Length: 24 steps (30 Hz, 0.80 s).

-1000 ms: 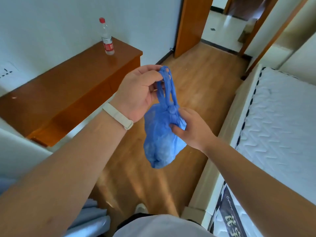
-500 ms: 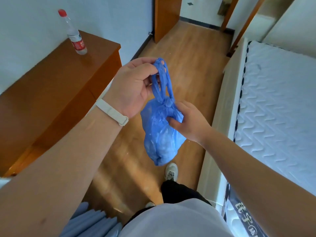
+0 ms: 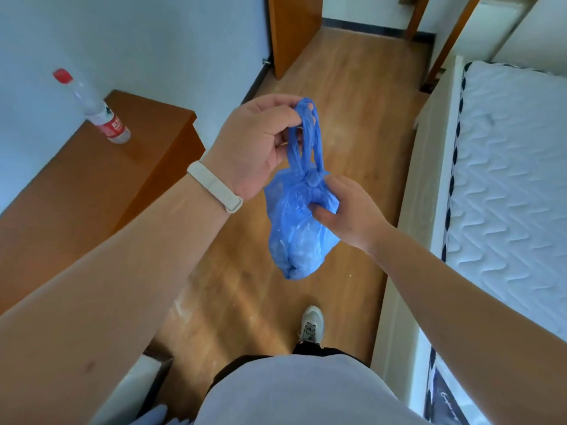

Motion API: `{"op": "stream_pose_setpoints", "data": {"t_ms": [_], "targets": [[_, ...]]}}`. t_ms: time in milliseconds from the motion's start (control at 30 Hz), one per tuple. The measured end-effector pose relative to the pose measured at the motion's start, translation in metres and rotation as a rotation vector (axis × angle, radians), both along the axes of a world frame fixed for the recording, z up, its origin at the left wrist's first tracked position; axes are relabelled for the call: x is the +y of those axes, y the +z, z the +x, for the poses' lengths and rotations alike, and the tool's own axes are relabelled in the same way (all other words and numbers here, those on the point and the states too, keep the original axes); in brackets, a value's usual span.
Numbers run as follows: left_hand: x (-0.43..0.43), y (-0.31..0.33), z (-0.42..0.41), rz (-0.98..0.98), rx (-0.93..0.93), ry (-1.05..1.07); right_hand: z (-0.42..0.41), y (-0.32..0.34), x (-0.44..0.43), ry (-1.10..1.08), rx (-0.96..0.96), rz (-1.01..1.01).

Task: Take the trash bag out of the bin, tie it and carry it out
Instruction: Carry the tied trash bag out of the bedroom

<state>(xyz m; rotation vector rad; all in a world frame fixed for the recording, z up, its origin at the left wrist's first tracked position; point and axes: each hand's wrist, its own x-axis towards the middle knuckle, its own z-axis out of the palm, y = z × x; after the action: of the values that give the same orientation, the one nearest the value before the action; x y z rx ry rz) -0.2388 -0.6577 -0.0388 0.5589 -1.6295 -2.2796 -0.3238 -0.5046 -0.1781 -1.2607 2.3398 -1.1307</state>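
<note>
A small blue trash bag (image 3: pixel 296 237) hangs in the air in front of me, knotted at its neck with two handle loops above the knot. My left hand (image 3: pixel 254 148), with a white band on its wrist, pinches the tops of the loops. My right hand (image 3: pixel 346 210) grips the bag's upper body just under the knot, thumb pressed into the plastic. No bin is in view.
A wooden desk (image 3: pixel 92 185) with a plastic bottle (image 3: pixel 98 111) stands at the left against the wall. A bed with a white mattress (image 3: pixel 509 185) runs along the right. Wooden floor (image 3: pixel 352 118) leads between them to an open door (image 3: pixel 291 32). My shoe (image 3: pixel 311 325) is on the floor.
I have stepped forward along the floor; the desk and bottle have slid nearer and to the left. Both hands keep the same hold on the knotted bag.
</note>
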Motion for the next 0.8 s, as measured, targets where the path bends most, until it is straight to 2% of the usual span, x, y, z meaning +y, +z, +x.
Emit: {"op": "stream_pose_setpoints", "data": {"t_ms": [267,467,800], "targets": [[-0.018,0.01,-0.079,0.001,0.029,-0.067,-0.076,0.01,-0.015,-0.055,0.003,-0.003],[-0.045,-0.004,-0.131,0.008,0.023,-0.139,-0.118,0.0,-0.034,-0.141,-0.02,0.047],[-0.155,-0.034,-0.23,0.104,0.028,-0.289,-0.196,-0.009,-0.131,-0.276,0.001,0.139]]}}
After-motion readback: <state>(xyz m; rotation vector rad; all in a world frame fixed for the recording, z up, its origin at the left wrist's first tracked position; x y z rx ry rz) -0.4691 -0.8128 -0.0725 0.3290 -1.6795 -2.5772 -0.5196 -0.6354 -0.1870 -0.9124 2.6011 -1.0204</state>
